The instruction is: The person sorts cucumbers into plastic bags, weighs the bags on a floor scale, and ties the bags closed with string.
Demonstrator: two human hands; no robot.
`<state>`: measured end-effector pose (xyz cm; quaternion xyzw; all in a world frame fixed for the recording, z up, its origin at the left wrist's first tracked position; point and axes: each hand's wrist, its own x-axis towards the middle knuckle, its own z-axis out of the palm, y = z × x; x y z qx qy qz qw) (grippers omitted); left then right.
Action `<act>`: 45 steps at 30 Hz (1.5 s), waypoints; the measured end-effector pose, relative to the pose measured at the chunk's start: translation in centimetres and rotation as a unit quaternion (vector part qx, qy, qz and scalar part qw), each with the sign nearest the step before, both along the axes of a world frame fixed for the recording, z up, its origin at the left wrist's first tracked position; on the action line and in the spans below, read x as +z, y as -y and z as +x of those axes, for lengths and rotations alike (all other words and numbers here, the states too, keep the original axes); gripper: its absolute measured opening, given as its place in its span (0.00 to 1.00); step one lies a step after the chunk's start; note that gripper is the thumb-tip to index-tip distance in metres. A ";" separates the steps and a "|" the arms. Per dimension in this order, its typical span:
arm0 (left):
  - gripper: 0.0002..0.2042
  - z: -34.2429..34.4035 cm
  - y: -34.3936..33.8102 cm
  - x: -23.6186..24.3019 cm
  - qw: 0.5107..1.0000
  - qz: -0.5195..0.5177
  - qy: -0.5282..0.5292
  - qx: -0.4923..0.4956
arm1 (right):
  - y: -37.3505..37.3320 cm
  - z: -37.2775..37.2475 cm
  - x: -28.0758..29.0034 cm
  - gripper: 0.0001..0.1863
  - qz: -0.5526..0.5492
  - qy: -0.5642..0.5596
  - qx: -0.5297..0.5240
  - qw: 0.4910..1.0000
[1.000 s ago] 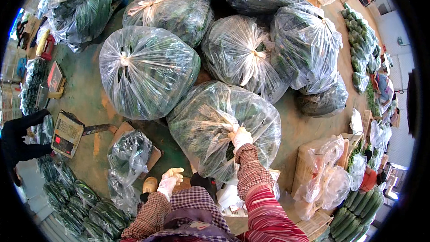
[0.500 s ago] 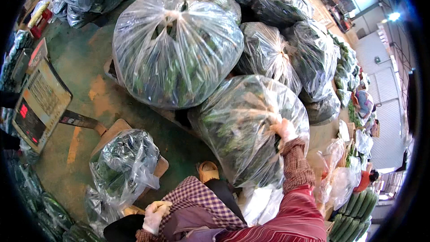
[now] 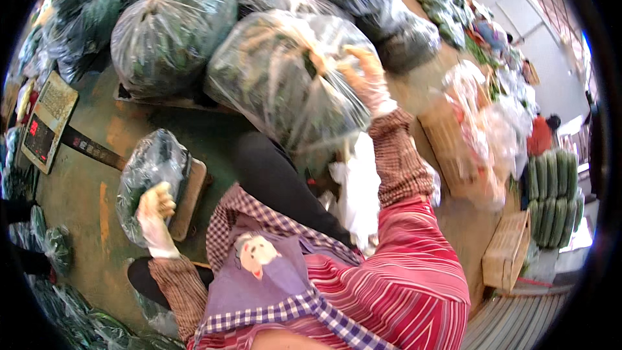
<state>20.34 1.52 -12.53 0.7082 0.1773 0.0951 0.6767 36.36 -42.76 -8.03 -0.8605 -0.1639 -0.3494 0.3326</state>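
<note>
My right hand, in a pale glove, is at the right side of a large clear plastic bag of green produce. Its fingers are stretched and apart, just beside the bag's gathered neck. My left hand, gloved too, is low on the left with its fingers curled in and nothing visible in them. Behind it a smaller clear bag with dark green contents sits on the platform of a scale. The scale's display is lit red at the far left.
Several more filled bags stand along the back. White plastic lies by my right forearm. To the right are a crate with loose clear bags, a wooden crate and stacked cucumbers. People are at the far right.
My right hand has come off the large bag's neck and its fingers have spread. My left hand has risen from my lap to the smaller bag. The view has shifted.
</note>
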 end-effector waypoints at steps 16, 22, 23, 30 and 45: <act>0.17 -3.5 7.0 7.4 0.980 0.105 0.128 -0.107 | 12.9 -24.6 -24.9 0.12 0.388 -0.276 -0.331 0.815; 0.15 -3.1 8.0 7.4 0.990 0.074 0.104 -0.059 | 0.9 -19.1 -28.9 0.11 0.211 -0.460 0.024 0.862; 0.15 -3.2 8.6 8.1 0.994 0.019 0.082 -0.062 | -0.2 -18.8 -28.7 0.13 0.146 -0.520 0.026 0.841; 0.16 -3.4 3.5 6.8 0.991 0.131 0.027 0.020 | -0.8 -17.9 -31.6 0.34 -0.037 -0.733 -0.152 0.662; 0.15 3.2 1.8 5.1 0.994 0.091 0.011 0.062 | -0.4 -18.5 -31.3 0.13 0.511 -0.668 -0.183 0.509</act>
